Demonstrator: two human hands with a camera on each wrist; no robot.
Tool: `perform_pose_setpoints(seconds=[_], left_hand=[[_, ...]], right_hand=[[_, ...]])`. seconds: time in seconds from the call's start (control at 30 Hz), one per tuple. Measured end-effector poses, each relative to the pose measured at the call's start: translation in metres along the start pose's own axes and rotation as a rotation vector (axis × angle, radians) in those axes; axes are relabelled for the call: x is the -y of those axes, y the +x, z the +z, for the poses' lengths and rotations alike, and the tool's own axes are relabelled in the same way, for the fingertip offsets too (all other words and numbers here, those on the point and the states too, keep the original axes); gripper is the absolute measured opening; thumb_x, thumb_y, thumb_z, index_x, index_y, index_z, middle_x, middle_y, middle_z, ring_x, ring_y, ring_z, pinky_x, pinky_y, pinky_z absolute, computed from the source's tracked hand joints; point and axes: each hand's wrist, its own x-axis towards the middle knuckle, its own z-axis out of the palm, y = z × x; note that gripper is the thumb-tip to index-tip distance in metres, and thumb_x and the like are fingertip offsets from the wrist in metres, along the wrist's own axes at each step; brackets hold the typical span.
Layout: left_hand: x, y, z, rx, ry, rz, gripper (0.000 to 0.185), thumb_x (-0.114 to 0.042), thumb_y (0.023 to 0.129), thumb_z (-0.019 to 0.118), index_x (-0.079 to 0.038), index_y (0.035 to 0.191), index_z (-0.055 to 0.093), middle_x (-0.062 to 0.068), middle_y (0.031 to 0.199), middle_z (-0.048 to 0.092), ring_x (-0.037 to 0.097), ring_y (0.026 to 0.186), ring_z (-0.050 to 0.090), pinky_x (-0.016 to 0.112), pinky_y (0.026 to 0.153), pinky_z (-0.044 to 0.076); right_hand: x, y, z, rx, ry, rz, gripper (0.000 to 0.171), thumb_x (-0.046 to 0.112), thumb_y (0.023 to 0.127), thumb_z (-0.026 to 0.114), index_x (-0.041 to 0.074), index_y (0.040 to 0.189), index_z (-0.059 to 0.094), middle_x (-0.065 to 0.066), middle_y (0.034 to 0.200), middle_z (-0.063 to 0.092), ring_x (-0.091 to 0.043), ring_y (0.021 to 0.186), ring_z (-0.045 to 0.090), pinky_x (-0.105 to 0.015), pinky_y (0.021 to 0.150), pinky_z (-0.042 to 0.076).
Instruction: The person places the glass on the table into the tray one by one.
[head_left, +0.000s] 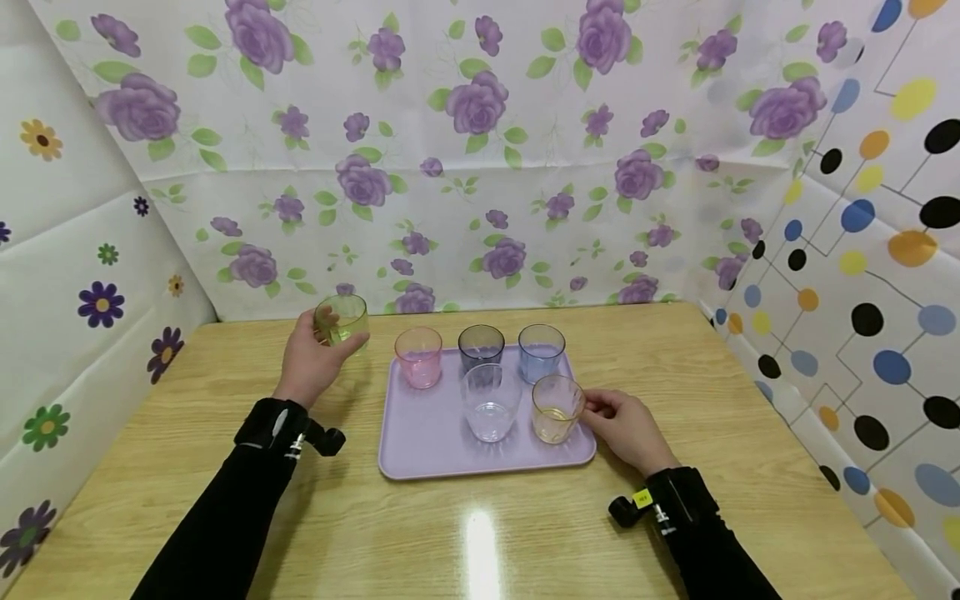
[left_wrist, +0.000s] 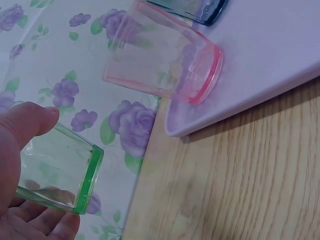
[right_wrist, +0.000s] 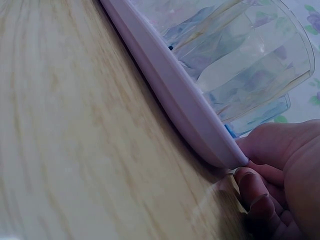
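Observation:
My left hand (head_left: 311, 362) grips a green-tinted glass (head_left: 347, 320) off to the left of the lilac tray (head_left: 426, 437). In the left wrist view, the thumb is on one side of that green glass (left_wrist: 55, 167) and the fingers wrap the other; its thick green base faces the tray side. At the tray's right edge, my right hand (head_left: 628, 427) pinches the rim, thumb on top and curled fingers beneath, as the right wrist view shows. Closest to this hand is a glass with an amber tint (head_left: 557, 410), standing upright on the tray.
Also upright on the tray are a pink glass (head_left: 418, 358), a dark grey glass (head_left: 481, 343), a blue glass (head_left: 541, 353) and a clear glass (head_left: 491, 408). The wooden table (head_left: 360, 533) ends at a flowered cloth (head_left: 480, 192) behind; patterned cloths hang at both sides.

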Motion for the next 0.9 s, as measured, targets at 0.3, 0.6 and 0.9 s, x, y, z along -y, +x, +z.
perform_pose_setpoints(seconds=[0.3, 0.6, 0.9], left_hand=[[-0.011, -0.009, -0.004, 0.031, -0.001, 0.023, 0.095, -0.040, 0.107, 0.073, -0.010, 0.176, 0.014, 0.020, 0.176, 0.033, 0.043, 0.167, 0.026, 0.052, 0.136, 0.026], [-0.021, -0.017, -0.007, 0.043, 0.019, 0.044, 0.095, -0.040, 0.107, 0.073, -0.010, 0.176, 0.014, 0.021, 0.175, 0.034, 0.044, 0.166, 0.027, 0.053, 0.135, 0.027], [-0.015, -0.020, -0.006, 0.025, -0.011, 0.068, 0.097, -0.047, 0.104, 0.076, -0.015, 0.176, 0.019, 0.020, 0.173, 0.037, 0.043, 0.165, 0.029, 0.054, 0.136, 0.026]], right_hand=[[0.001, 0.000, 0.000, 0.002, -0.002, -0.002, 0.037, 0.025, 0.105, 0.075, 0.006, 0.137, 0.076, -0.005, 0.110, 0.075, -0.016, 0.097, 0.065, -0.027, 0.085, 0.052], [0.000, 0.001, 0.000, -0.009, 0.006, -0.010, 0.037, 0.024, 0.104, 0.076, 0.005, 0.136, 0.077, -0.006, 0.108, 0.075, -0.016, 0.097, 0.064, -0.025, 0.083, 0.051], [0.002, 0.000, 0.000, -0.007, 0.007, 0.004, 0.038, 0.024, 0.104, 0.076, 0.005, 0.136, 0.076, -0.006, 0.109, 0.075, -0.016, 0.097, 0.064, -0.025, 0.084, 0.051]])
